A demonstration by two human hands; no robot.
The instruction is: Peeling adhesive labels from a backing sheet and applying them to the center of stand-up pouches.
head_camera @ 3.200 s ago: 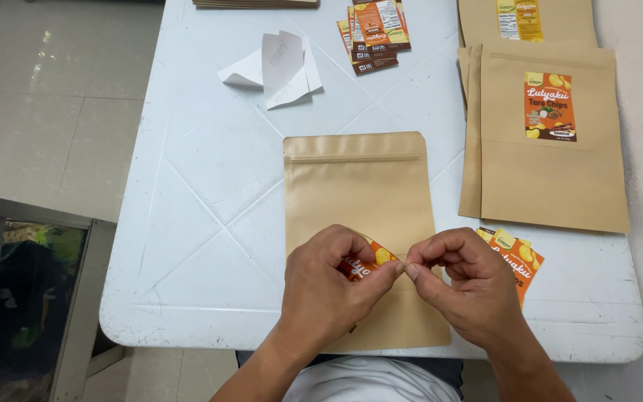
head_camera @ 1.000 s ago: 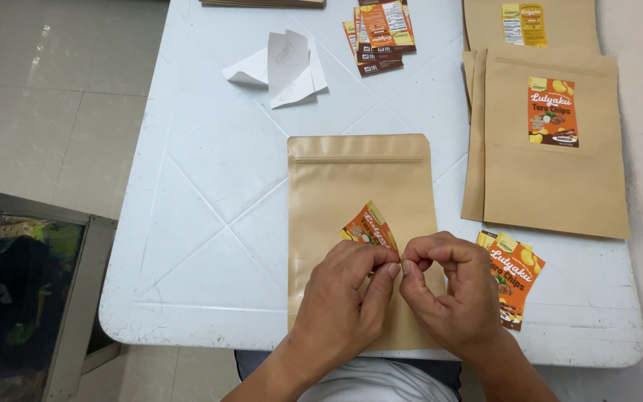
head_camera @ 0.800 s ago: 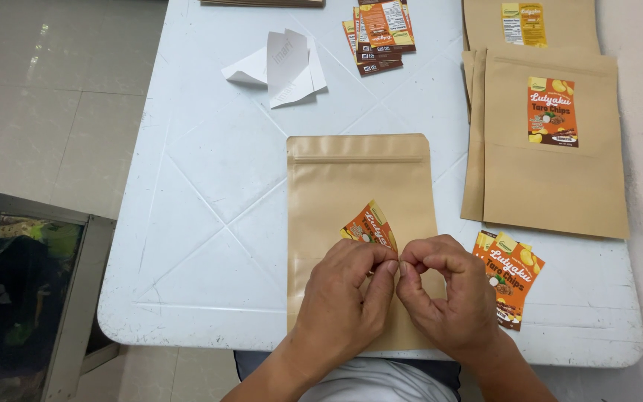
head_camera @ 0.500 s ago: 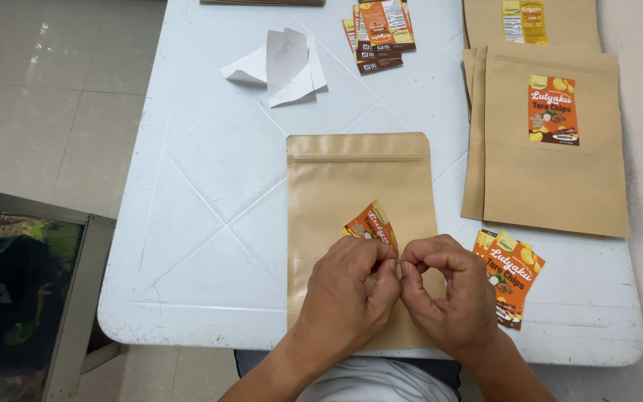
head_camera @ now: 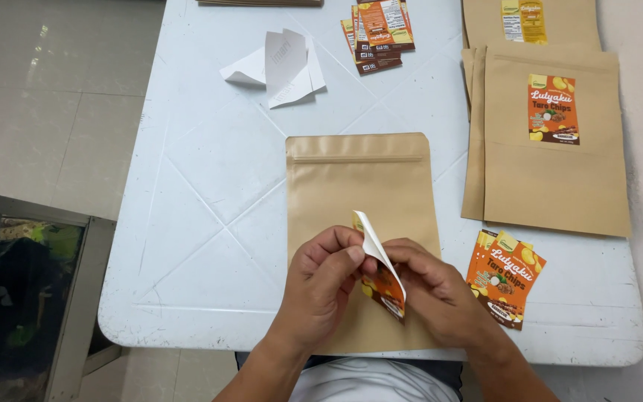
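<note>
A plain brown kraft pouch (head_camera: 359, 186) lies flat on the white table (head_camera: 210, 223) in front of me. Over its lower part both hands hold one orange sticker label (head_camera: 387, 286). My left hand (head_camera: 321, 286) pinches the white backing paper (head_camera: 372, 242), which curls up away from the label. My right hand (head_camera: 440, 294) grips the label's other side. The label's printed face is partly hidden by my fingers.
A small stack of orange labels (head_camera: 506, 277) lies right of my hands. Labelled brown pouches (head_camera: 552, 149) are stacked at the right, with more above them (head_camera: 530, 22). Peeled white backing papers (head_camera: 280, 67) and another label stack (head_camera: 381, 33) lie at the far side.
The white backing has been peeled up off the orange label, which was whole between my fingers before. My hands stay over the pouch's lower part.
</note>
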